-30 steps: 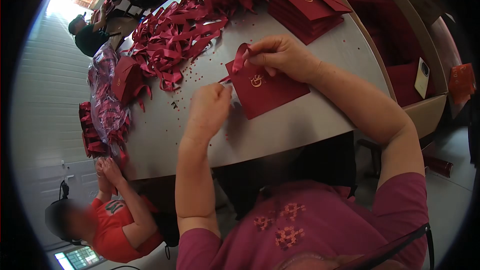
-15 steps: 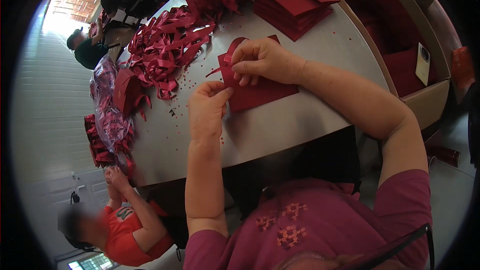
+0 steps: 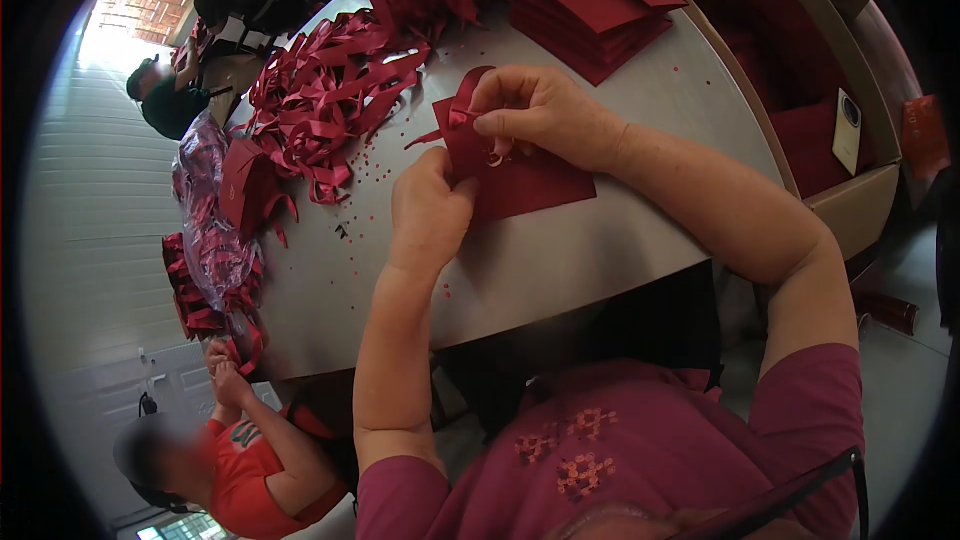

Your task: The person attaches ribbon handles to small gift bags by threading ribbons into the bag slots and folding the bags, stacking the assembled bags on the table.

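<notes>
A dark red folded paper bag [image 3: 540, 185] with a gold mark lies flat on the grey table, a red ribbon [image 3: 462, 105] looped at its upper left corner. My right hand [image 3: 545, 120] is over the bag, thumb and finger pinched on the ribbon. At the bag's left edge, my left hand [image 3: 432, 205] has its fingers curled against the paper; what they hold, if anything, is hidden.
Loose red ribbons [image 3: 320, 90] are heaped at the table's left. Red bags [image 3: 595, 10] are stacked at the back, beside a cardboard box [image 3: 850, 205] holding a phone [image 3: 847, 132]. A person in red [image 3: 270, 470] sits lower left; another person [image 3: 170, 100] is farther back.
My left hand has curled its fingers and turned over at the bag's edge. My right hand has shifted slightly, uncovering the gold mark.
</notes>
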Demonstrator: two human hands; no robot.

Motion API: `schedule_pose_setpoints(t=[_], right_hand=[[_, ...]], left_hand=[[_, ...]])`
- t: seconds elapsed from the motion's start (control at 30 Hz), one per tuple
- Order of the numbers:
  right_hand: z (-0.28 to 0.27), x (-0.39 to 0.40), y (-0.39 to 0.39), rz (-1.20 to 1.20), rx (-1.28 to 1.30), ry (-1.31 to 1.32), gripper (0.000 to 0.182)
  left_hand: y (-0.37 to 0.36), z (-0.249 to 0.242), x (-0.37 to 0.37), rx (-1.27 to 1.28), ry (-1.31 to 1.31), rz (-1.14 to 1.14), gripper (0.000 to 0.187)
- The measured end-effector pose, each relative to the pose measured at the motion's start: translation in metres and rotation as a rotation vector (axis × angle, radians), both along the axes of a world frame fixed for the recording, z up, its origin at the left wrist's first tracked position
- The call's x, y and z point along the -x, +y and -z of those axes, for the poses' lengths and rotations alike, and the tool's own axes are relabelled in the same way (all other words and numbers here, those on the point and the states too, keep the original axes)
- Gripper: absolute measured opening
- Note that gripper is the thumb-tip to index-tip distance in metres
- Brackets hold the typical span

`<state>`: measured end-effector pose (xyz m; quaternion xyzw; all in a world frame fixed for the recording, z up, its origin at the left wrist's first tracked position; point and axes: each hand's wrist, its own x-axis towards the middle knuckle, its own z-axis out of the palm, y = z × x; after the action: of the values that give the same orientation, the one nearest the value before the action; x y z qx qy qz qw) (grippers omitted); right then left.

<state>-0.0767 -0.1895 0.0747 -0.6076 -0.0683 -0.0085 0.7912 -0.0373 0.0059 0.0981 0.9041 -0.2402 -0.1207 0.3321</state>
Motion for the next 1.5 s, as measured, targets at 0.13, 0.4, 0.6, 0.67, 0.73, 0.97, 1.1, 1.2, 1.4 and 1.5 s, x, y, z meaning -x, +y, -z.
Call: schedule_pose_setpoints(t=[0.13, 0.4, 0.6, 0.67, 0.73, 0.97, 1.1, 1.2, 1.4, 1.5], right_hand=[[-0.005, 0.004, 0.000, 0.034, 0.079, 0.015, 0.018], [-0.011, 0.008, -0.005, -0.020, 0.111, 0.048, 0.016], [-0.014, 0.007, -0.003, -0.042, 0.235, 0.034, 0.012], [-0.017, 0.007, -0.003, -0.041, 0.241, 0.060, 0.012], [-0.018, 0.007, -0.003, -0.040, 0.192, 0.095, 0.013], [-0.024, 0.014, -0.002, -0.072, 0.220, 0.079, 0.010], [-0.019, 0.019, 0.009, -0.052, 0.406, -0.044, 0.009], [-0.019, 0.019, 0.015, 0.000, 0.514, -0.106, 0.009], [-0.026, 0.021, 0.020, 0.082, 0.690, -0.112, 0.006], [-0.030, 0.022, 0.022, 0.056, 0.723, -0.096, 0.007]], left_hand=[[-0.002, 0.004, -0.007, -0.087, -0.184, 0.024, 0.013], [0.017, -0.004, -0.017, 0.666, 0.859, -0.178, 0.008], [0.023, -0.004, -0.022, 0.837, 1.010, -0.043, 0.017], [0.024, -0.004, -0.021, 0.879, 1.030, -0.010, 0.019], [0.023, -0.007, -0.020, 0.858, 0.964, -0.018, 0.023], [0.023, -0.001, -0.020, 0.856, 0.873, -0.071, 0.022], [0.023, -0.001, -0.019, 0.783, 0.738, -0.102, 0.016], [0.023, -0.002, -0.018, 0.737, 0.760, -0.098, 0.014], [0.018, -0.006, -0.012, 0.714, 0.794, -0.092, 0.011], [0.015, -0.010, -0.007, 0.697, 0.761, -0.104, 0.011]])
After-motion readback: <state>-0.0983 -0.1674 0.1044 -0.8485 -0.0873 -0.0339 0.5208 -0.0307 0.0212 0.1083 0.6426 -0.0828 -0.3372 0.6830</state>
